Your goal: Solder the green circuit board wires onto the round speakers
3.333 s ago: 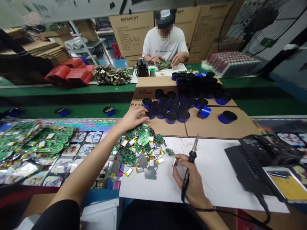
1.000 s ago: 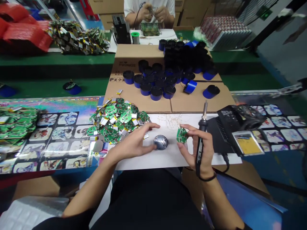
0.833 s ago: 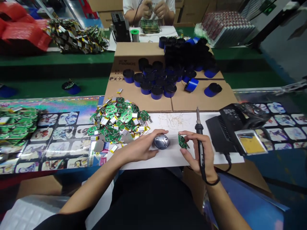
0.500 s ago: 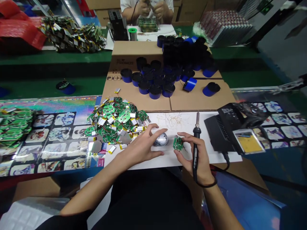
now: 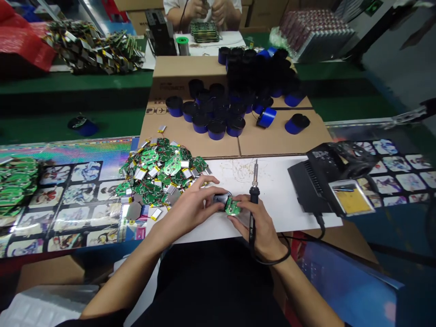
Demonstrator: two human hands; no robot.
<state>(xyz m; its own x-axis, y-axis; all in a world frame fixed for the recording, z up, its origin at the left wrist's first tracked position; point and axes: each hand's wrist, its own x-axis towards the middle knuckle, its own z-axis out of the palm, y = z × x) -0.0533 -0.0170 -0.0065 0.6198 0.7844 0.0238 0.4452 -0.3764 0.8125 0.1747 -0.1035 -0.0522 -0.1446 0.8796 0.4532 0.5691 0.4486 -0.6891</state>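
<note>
My left hand grips a small round silver-and-dark part over the white sheet. Close against it, my right hand pinches a green circuit board between thumb and fingers. The same hand also keeps a black soldering iron, its metal tip pointing away from me and its cord looping at the wrist. Left of my hands lies a heap of green boards with silver batteries.
Blue-and-black round housings stand on cardboard beyond the sheet. At the right sit a black soldering station and a yellow sponge tray. Across the table, a person's hands work above stacked boards.
My left hand has closed on the round part, which is now tilted. My right hand has moved left with the board and iron, bringing the board against the part.
</note>
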